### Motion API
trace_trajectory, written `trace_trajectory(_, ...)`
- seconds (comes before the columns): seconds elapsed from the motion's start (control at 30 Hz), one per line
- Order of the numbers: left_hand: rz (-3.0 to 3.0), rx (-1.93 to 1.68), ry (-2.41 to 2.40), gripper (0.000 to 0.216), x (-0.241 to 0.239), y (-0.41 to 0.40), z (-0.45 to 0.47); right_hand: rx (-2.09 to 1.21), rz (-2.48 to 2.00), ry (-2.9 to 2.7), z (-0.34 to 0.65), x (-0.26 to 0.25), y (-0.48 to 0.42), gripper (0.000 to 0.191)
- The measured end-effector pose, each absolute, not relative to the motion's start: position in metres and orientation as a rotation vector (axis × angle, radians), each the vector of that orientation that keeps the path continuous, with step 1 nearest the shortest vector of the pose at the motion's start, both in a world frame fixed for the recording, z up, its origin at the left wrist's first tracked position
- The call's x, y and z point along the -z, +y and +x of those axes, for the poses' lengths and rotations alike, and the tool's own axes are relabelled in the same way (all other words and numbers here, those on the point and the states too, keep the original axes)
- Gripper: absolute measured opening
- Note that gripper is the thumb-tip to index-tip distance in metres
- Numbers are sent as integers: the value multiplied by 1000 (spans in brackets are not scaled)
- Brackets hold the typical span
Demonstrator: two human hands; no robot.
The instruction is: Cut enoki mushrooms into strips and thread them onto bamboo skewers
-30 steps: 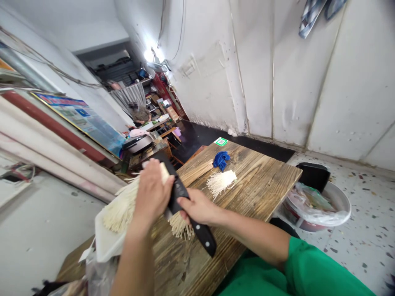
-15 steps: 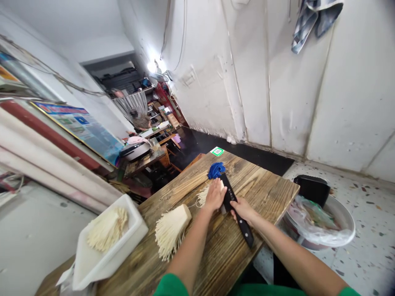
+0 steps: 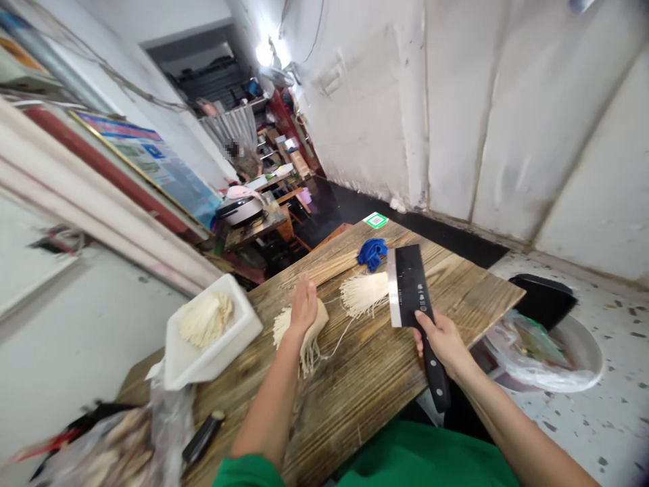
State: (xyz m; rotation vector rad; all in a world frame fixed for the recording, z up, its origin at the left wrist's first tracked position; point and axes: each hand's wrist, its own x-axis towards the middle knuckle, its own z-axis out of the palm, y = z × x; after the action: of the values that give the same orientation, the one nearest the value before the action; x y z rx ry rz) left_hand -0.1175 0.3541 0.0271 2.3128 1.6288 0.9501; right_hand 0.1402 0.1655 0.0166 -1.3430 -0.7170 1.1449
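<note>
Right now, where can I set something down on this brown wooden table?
Bare wood: between the black-bladed cleaver and the right corner of the table; nearer, between left forearm and cleaver handle. Crowded: the far half, with two cream mushroom bunches and a crumpled blue cloth; the left end, with a white plastic tub.

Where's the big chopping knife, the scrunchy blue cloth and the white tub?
Big chopping knife (image 3: 412,284): head view, on the dark face of its blade.
Blue cloth (image 3: 372,254): head view, amid its bunched folds.
White tub (image 3: 229,348): head view, on its side wall.

Blue cloth (image 3: 372,254) — QR card (image 3: 376,220) nearby
</note>
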Motion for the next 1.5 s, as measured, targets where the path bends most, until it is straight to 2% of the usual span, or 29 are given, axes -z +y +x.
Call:
trace_trajectory(0.13,2344,-894,1675,59,-9,333,-162,-1426,-1257,-858,86,-1,186,27)
trace_trajectory(0.3,2463,-748,1583,59,8,323,-168,-1571,-1258,-922,42,16,214,22)
trace_trajectory(0.5,2628,-532,1617,60,21,328,-163,-1589,-1286,-978,35,25,236,18)
trace_trajectory(1.5,2693,-604,1546,55,28,336,-167,-1695,-1316,-1005,39,24,234,13)
